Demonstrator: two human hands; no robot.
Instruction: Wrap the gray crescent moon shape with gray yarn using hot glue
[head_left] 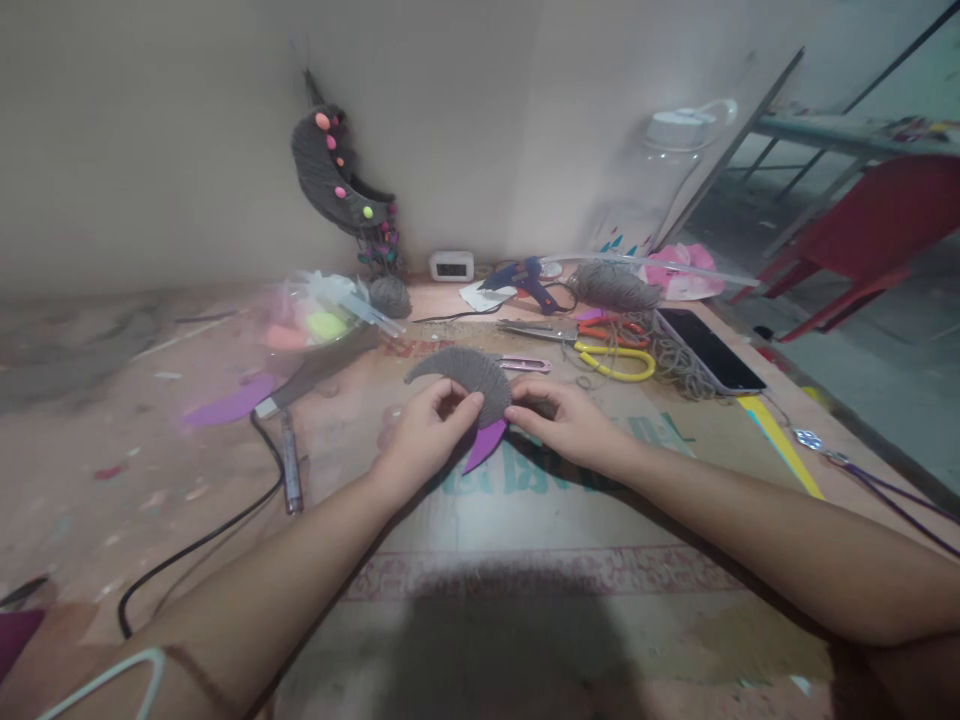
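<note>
Several fingers (469, 409) of the left hand (422, 428) and right hand (576, 422), partly hidden, pinch the gray yarn-wrapped crescent (478, 374).

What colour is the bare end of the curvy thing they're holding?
The bare end is purple, seen in the head view, the only one.
</note>
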